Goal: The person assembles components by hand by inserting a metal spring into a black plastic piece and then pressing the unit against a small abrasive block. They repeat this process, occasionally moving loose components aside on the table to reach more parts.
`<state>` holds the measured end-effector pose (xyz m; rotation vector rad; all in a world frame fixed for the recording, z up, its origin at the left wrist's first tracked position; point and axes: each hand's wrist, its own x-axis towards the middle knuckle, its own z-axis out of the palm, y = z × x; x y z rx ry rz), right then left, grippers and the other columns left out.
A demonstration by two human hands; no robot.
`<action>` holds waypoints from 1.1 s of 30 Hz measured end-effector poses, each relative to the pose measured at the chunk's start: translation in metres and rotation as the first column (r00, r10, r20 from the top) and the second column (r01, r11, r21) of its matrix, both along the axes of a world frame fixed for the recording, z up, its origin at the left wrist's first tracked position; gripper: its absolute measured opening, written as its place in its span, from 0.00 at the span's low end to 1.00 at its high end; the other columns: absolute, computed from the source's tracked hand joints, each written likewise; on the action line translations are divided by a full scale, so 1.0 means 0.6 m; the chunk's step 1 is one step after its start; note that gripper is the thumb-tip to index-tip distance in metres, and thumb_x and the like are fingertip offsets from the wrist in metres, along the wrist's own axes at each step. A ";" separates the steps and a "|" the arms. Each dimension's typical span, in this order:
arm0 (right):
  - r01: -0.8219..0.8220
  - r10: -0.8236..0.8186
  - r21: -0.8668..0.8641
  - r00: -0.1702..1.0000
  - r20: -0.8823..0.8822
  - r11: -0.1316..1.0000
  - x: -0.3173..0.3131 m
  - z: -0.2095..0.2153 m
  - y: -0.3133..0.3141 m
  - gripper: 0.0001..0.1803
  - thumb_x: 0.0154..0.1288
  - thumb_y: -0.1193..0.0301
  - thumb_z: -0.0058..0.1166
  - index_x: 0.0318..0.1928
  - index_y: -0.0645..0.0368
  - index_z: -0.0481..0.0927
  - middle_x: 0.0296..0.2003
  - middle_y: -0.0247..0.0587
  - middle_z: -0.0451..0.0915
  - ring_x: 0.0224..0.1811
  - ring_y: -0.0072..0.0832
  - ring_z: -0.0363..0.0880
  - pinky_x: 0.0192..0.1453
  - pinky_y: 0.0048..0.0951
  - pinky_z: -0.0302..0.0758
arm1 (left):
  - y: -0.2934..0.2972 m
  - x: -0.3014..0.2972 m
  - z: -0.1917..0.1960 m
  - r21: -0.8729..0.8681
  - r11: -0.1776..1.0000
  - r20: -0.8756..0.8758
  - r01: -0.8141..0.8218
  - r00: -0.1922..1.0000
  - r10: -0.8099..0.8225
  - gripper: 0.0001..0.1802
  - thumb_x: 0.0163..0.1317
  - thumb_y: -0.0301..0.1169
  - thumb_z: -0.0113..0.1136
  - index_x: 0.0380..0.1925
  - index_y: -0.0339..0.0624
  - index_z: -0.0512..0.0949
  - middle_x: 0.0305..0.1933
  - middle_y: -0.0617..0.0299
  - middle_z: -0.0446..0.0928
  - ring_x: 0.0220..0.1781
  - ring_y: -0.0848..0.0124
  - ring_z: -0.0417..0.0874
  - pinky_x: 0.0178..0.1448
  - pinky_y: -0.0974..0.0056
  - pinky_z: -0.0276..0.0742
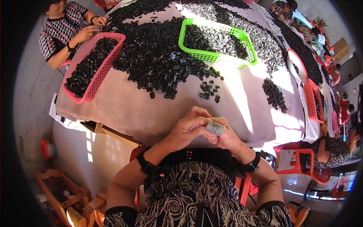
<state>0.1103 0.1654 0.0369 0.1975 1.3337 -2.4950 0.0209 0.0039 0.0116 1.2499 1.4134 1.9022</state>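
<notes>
Over the tabletop's (159,113) near edge, both hands meet: left hand (187,128) and right hand (225,136) fingers pinch a small part, hidden; right thumb wears a grey fingertip cot (214,129). Best kept close, steady.

Brown cardboard boxes (339,48) stacked far right.

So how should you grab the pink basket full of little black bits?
Probably by its two long rims, a hand on each side, coming from above. The pink basket is long, open-topped and heaped with small black parts, so gripping one corner could tip it. Its lattice walls flare outward, leaving a lip for fingers to hook under.
</notes>
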 end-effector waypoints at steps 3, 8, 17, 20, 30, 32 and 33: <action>0.072 -0.061 -0.138 0.995 0.079 0.988 0.004 0.006 -0.010 0.04 0.61 0.75 0.58 0.37 0.59 0.78 0.24 0.27 0.72 0.18 0.09 0.60 0.19 0.12 0.53 | -0.001 0.006 0.019 -0.028 1.000 0.155 -0.009 0.988 0.013 0.22 0.61 0.21 0.58 0.56 0.40 0.70 0.53 0.60 0.66 0.54 0.71 0.71 0.58 0.65 0.69; 0.001 0.003 -0.079 0.998 0.058 0.997 -0.001 0.015 0.020 0.03 0.62 0.75 0.56 0.33 0.58 0.76 0.22 0.26 0.71 0.16 0.09 0.58 0.17 0.13 0.51 | -0.012 -0.003 0.015 0.000 0.994 0.360 -0.107 0.927 0.099 0.24 0.63 0.22 0.57 0.59 0.41 0.67 0.49 0.62 0.69 0.49 0.75 0.73 0.51 0.68 0.72; 0.476 -0.507 0.231 0.857 0.096 0.849 -0.169 0.136 0.116 0.26 0.66 0.44 0.46 0.23 0.53 0.72 0.14 0.22 0.65 0.13 0.11 0.57 0.12 0.16 0.49 | -0.015 -0.008 -0.007 -0.161 0.925 0.317 -0.343 0.870 0.378 0.14 0.64 0.23 0.56 0.50 0.39 0.74 0.37 0.67 0.73 0.36 0.80 0.75 0.38 0.74 0.73; 0.391 -0.410 0.458 0.910 -0.061 0.799 -0.188 0.192 0.147 0.25 0.66 0.45 0.46 0.29 0.55 0.75 0.15 0.23 0.65 0.14 0.13 0.59 0.16 0.15 0.58 | -0.006 -0.008 -0.004 -0.181 0.924 0.295 -0.336 0.878 0.377 0.13 0.64 0.22 0.54 0.49 0.38 0.74 0.37 0.66 0.73 0.34 0.80 0.75 0.37 0.74 0.73; 0.334 0.048 0.820 0.915 -0.399 0.465 -0.127 0.024 0.111 0.07 0.60 0.80 0.57 0.40 0.62 0.78 0.25 0.34 0.73 0.31 0.22 0.75 0.37 0.25 0.74 | -0.005 -0.011 -0.014 -0.190 0.921 0.245 -0.339 0.892 0.379 0.11 0.65 0.25 0.56 0.47 0.40 0.74 0.37 0.67 0.74 0.34 0.81 0.76 0.36 0.74 0.75; 0.424 0.279 0.863 0.824 -0.493 0.274 -0.129 0.025 0.099 0.14 0.53 0.86 0.55 0.41 0.61 0.78 0.30 0.39 0.76 0.33 0.29 0.78 0.38 0.28 0.76 | -0.006 -0.013 -0.019 -0.177 0.924 0.243 -0.338 0.895 0.374 0.11 0.65 0.25 0.56 0.47 0.40 0.74 0.37 0.67 0.74 0.34 0.81 0.76 0.36 0.75 0.75; 0.422 0.281 0.864 0.824 -0.492 0.276 -0.131 0.028 0.092 0.14 0.53 0.86 0.55 0.41 0.61 0.78 0.30 0.39 0.76 0.33 0.29 0.78 0.38 0.28 0.76 | -0.007 -0.013 -0.021 -0.161 0.929 0.241 -0.334 0.899 0.365 0.11 0.64 0.25 0.56 0.47 0.40 0.74 0.37 0.66 0.74 0.34 0.81 0.76 0.36 0.75 0.75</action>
